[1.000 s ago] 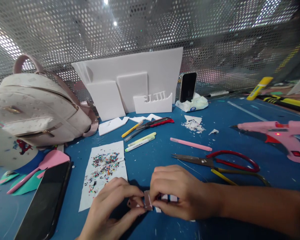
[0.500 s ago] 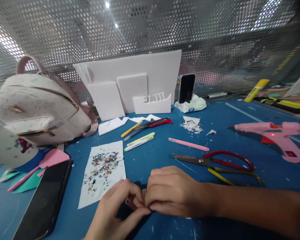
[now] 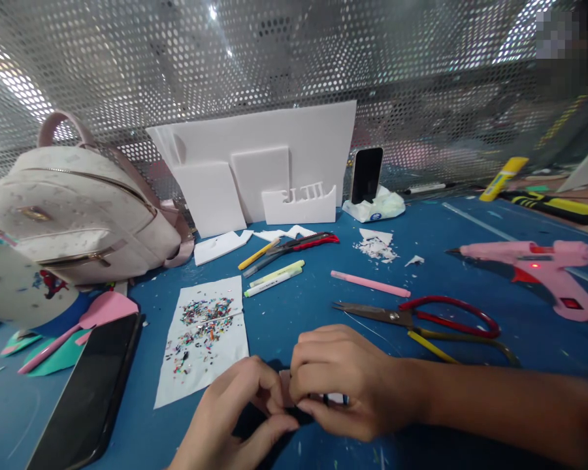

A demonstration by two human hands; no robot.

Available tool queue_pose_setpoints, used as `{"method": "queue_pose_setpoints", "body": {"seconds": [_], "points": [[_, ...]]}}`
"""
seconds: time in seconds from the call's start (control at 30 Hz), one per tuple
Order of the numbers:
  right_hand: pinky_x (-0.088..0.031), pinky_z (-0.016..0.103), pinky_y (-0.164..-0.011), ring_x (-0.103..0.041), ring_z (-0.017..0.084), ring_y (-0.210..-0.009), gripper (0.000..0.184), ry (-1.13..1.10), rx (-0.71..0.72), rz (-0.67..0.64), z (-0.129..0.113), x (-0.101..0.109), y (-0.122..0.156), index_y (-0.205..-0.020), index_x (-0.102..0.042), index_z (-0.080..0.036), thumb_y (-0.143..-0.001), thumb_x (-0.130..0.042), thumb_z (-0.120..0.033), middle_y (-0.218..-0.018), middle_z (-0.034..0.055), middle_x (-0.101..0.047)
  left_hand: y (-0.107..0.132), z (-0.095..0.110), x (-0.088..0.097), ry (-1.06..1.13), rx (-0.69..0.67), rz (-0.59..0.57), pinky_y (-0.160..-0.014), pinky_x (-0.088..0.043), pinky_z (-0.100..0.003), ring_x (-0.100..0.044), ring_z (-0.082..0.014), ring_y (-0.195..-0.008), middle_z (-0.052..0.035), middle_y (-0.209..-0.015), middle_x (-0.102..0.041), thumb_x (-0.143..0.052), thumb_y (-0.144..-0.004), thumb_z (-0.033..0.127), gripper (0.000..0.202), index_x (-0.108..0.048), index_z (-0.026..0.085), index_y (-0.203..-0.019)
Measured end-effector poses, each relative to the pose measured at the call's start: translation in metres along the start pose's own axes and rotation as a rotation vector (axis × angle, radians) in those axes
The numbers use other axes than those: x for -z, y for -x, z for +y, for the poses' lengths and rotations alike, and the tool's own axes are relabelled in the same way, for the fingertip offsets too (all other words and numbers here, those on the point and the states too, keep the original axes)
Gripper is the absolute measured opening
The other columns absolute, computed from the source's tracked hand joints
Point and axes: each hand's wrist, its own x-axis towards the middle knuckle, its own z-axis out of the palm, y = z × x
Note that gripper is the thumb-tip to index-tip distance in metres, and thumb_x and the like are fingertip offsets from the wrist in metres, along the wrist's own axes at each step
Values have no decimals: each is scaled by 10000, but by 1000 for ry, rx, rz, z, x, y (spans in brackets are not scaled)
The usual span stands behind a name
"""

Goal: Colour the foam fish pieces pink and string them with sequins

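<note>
Low over the blue tabletop (image 3: 294,313), my left hand (image 3: 240,405) and my right hand (image 3: 347,382) meet with fingers curled inward. Between them is a small pale pink piece (image 3: 286,386), mostly covered, its kind unclear. Both hands pinch it. A bit of white with dark edges shows under the right fingers; I cannot make out what it is. Left of the hands lies a white paper sheet (image 3: 174,391) scattered with tiny multicoloured bits (image 3: 208,313). Red-and-yellow-handled scissors (image 3: 396,316) lie just beyond my right hand.
A pink glue gun (image 3: 534,251) with a lit red light lies at right. Pens, highlighters (image 3: 274,281) and a red cutter (image 3: 316,241) lie mid-table. White foam boards (image 3: 206,199) lean at the back. A phone (image 3: 83,391), backpack (image 3: 78,202) and cup (image 3: 24,287) occupy the left.
My right hand's thumb has shifted and opened slightly, exposing the white bit beneath its fingers. More of the pink piece shows between the hands.
</note>
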Motion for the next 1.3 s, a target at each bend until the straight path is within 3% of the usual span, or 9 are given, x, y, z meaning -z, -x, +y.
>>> {"method": "queue_pose_setpoints", "body": {"seconds": [0.33, 0.63, 0.77, 0.87, 0.93, 1.0, 1.13, 1.3], "points": [[-487, 218, -682, -614, 114, -723, 57, -281, -71, 102, 6, -2, 1, -888, -694, -146, -855, -660, -115, -829, 41, -699, 0, -1, 3, 18, -14, -18, -671, -509, -159, -624, -88, -718, 38, -814, -643, -712, -900, 168, 161, -571, 240, -930], [-459, 232, -689, -589, 129, -724, 78, -274, -116, 60, 4, 2, -1, -855, -661, -159, -912, -615, -186, -788, 40, -680, 1, -8, 12, -118, -146, -74, -657, -464, -237, -601, -146, -737, 2, -802, -672, -645, -945, 187, 91, -573, 231, -911], [-411, 221, -646, -526, 118, -703, 64, -217, -176, 52, 3, 5, -2, -857, -612, -163, -883, -573, -119, -774, 20, -620, -3, -12, 17, -116, -171, -58, -646, -448, -222, -604, -136, -723, 10, -788, -664, -633, -937, 148, 85, -601, 225, -925], [-392, 228, -652, -492, 112, -706, 74, -189, -215, 44, 1, 7, -2, -869, -577, -161, -902, -531, -114, -794, 14, -594, -10, -13, 32, -172, -111, -95, -714, -455, -226, -621, -129, -754, 20, -812, -676, -606, -944, 136, 107, -631, 235, -913], [-388, 234, -656, -484, 113, -708, 74, -183, -226, 38, 1, 8, -2, -874, -569, -164, -918, -522, -127, -798, 12, -584, -19, -15, 50, -259, -70, -131, -750, -461, -238, -636, -142, -794, 12, -851, -695, -604, -939, 157, 92, -651, 236, -945], [-388, 239, -659, -486, 116, -715, 79, -188, -235, 32, 1, 8, -2, -875, -566, -166, -926, -517, -130, -801, 13, -580, -27, -23, 73, -344, 42, -82, -757, -473, -248, -656, -158, -814, -2, -879, -708, -560, -963, 222, 115, -653, 224, -897], [-388, 234, -655, -492, 113, -726, 72, -214, -257, 20, 1, 8, -2, -883, -562, -168, -924, -525, -121, -818, 11, -582, -33, -47, 112, -463, 223, -133, -664, -490, -244, -677, -191, -755, -17, -846, -726, -594, -917, 330, 149, -658, 213, -850], [-389, 234, -648, -484, 109, -704, 69, -209, -269, 26, 0, 9, -3, -882, -563, -170, -919, -534, -120, -805, 7, -578, -26, -62, 123, -523, 305, -225, -695, -508, -262, -689, -222, -796, -52, -895, -750, -597, -889, 300, 124, -682, 221, -847]]}}
